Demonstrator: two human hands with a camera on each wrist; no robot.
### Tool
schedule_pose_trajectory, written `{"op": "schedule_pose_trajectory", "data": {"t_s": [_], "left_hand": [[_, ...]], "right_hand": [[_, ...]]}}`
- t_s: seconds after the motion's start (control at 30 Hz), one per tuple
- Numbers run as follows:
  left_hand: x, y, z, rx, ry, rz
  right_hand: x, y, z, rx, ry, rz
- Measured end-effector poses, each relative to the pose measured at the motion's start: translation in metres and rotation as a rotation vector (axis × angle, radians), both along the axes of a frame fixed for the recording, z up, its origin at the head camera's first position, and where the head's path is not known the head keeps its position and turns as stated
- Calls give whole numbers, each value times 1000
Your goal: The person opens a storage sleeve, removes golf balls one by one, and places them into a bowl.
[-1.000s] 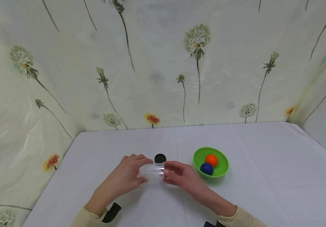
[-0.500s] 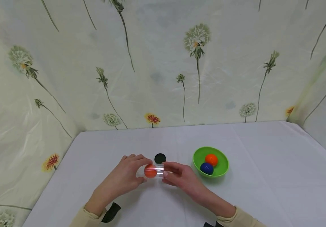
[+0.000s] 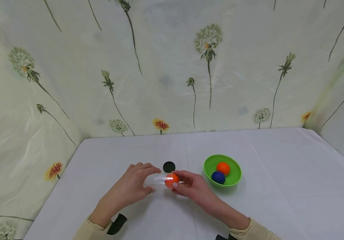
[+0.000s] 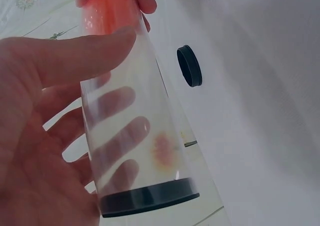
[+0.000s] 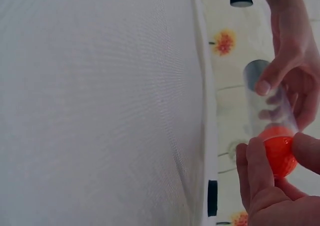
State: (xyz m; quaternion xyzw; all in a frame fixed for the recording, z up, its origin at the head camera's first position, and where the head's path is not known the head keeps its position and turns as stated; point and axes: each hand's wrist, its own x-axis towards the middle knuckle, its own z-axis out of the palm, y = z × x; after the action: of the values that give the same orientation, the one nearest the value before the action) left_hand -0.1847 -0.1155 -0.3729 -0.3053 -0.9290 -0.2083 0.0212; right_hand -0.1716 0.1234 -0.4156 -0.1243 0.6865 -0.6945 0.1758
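A: On the white tabletop (image 3: 279,186), out in front of the flowered backdrop (image 3: 166,66), both hands are working mid-table. Biggest piece in play is the clear tube (image 3: 157,181), lying level just above the cloth.

B: And the left hand (image 3: 131,188) has it, fingers and thumb curled round the barrel. The wrist view shows a black cap (image 4: 147,198) closing the tube's near end.

A: The right hand (image 3: 194,188) is at the open end, fingertips pinching an orange ball (image 3: 171,180) right in the mouth of the tube. From the right wrist the ball (image 5: 279,153) sits half in, held between thumb and fingers.

B: So both hands are clamped, one on the tube, one on the ball, and the two are touching at the tube's mouth.

A: To the right, a green bowl (image 3: 234,166) stands near the right hand, apart from it.

B: Inside it, a second orange ball (image 3: 223,168) at the back and a blue ball (image 3: 218,177) in front, touching.

A: Smallest item: a loose black lid (image 3: 169,166) flat on the tabletop just behind the tube.
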Motion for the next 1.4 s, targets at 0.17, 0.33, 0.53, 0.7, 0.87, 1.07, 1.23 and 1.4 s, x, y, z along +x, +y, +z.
{"op": "schedule_pose_trajectory", "data": {"t_s": [0.17, 0.33, 0.53, 0.7, 0.87, 1.07, 1.23, 1.4], "left_hand": [[0, 0, 0, -1, -2, 3], [0, 0, -1, 8, 7, -1], [1, 0, -1, 4, -4, 13], [1, -1, -2, -1, -18, 26], [1, -1, -3, -6, -37, 38], [0, -3, -4, -3, -44, 56], [0, -5, -6, 15, -40, 68], [-1, -6, -7, 22, -44, 73]], "right_hand": [[0, 0, 2, 4, 6, -6], [0, 1, 0, 46, 29, -17], [-2, 3, -2, 124, 56, -43], [-1, 5, -2, 183, 85, -74], [0, 6, 0, 194, 94, -99], [2, 9, 4, 200, 114, -117], [5, 11, 8, 208, 144, -138], [5, 15, 12, 209, 140, -156]]}}
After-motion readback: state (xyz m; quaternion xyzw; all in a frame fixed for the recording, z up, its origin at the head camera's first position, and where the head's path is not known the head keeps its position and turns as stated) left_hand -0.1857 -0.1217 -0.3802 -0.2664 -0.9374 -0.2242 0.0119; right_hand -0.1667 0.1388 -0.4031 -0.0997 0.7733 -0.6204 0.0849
